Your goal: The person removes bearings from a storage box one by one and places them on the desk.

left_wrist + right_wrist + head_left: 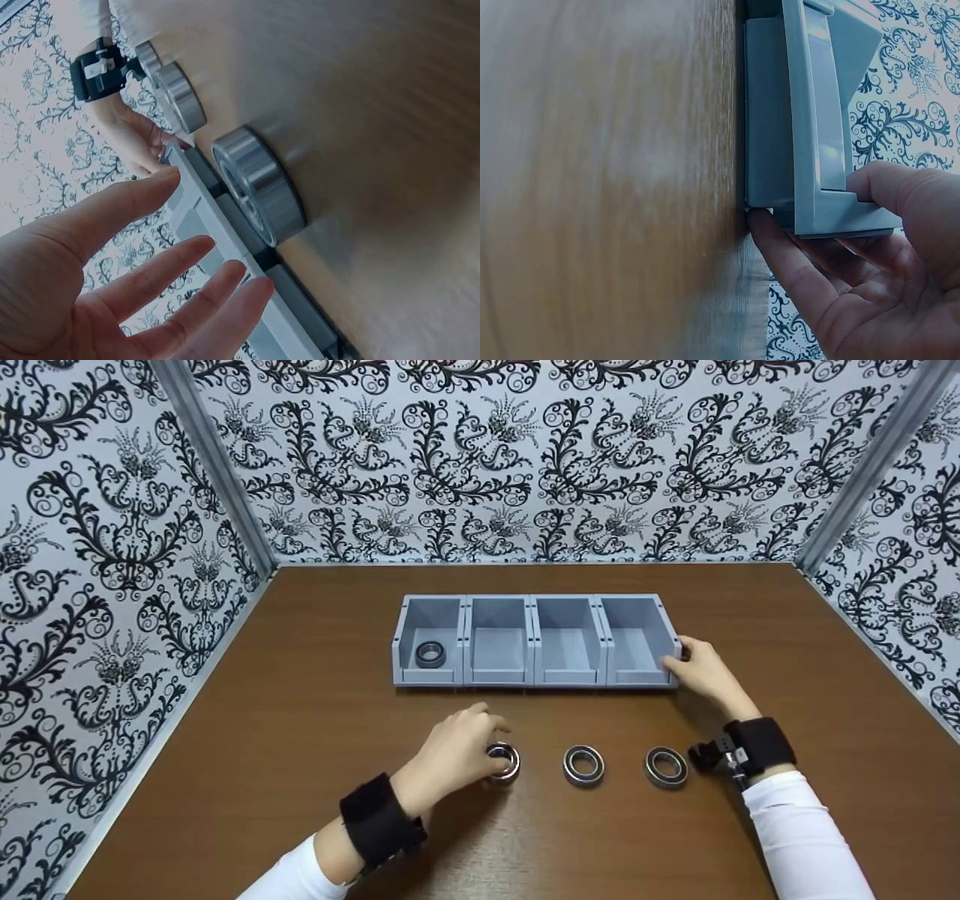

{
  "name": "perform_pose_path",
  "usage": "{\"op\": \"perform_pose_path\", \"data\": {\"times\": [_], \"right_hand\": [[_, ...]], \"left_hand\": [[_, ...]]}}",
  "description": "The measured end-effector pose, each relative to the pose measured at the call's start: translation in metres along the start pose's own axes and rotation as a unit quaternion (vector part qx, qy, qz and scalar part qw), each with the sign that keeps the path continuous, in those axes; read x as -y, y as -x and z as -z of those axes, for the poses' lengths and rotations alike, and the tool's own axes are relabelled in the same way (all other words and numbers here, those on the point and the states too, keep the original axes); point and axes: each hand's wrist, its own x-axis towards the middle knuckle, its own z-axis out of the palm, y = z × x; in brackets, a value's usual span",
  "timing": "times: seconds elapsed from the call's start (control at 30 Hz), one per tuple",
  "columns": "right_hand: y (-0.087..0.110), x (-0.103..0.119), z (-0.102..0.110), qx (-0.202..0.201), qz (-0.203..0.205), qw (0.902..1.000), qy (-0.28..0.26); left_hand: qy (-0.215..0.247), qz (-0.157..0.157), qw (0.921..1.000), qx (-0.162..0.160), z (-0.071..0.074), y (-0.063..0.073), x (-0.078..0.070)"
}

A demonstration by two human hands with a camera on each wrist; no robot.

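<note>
My left hand (pixel 457 746) is over a metal ball bearing (pixel 514 761) on the table. In the left wrist view, thumb and fingers are spread loosely and apart from that bearing (pixel 270 187). My right hand (pixel 709 675) grips the right end of a row of joined grey storage bins (pixel 570 678). In the right wrist view, its thumb hooks over the bin's edge (pixel 847 214) and the fingers lie against the outer side and underneath. Another bearing (pixel 430 663) lies in the leftmost bin; the other compartments hold nothing visible.
Two more bearings lie in a line to the right of my left hand, a middle one (pixel 568 769) and a right one (pixel 651 772). The brown wooden table (pixel 262 735) is bounded by black-and-white patterned walls (pixel 480 457) with grey corner posts.
</note>
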Motion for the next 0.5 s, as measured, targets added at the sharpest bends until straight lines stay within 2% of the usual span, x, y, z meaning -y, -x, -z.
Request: {"op": "perform_pose_path", "data": {"times": [0.5], "right_hand": [[0.0,0.001,0.0,-0.001,0.001,0.9999,0.012]], "left_hand": [[0.043,0.044,0.997,-0.047,0.013,0.002,0.013]]}}
